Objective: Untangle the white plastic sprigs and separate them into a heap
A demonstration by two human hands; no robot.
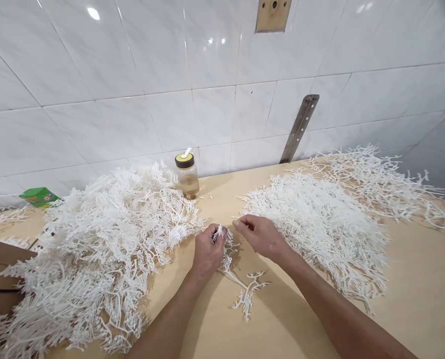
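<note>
My left hand [209, 249] is closed around a white branched plastic piece [228, 254], whose small tips stick out above the fingers and whose stem trails below. The lower end of that stem spreads into a forked sprig [247, 294] over the table. Just to the right, my right hand [258, 233] has its thumb and forefinger pinched together by the edge of the right pile; whatever is between them is too small to make out. A big heap of white branched pieces [106, 239] lies on the left, and a flatter pile [320, 219] lies on the right.
A clear bottle [187, 177] with a dark and yellow lid stands at the back against the tiled wall. More loose branches [387, 184] lie at the back right. A metal bracket [300, 128] leans there. At the left are a green box [39, 196] and a brown box [1, 259].
</note>
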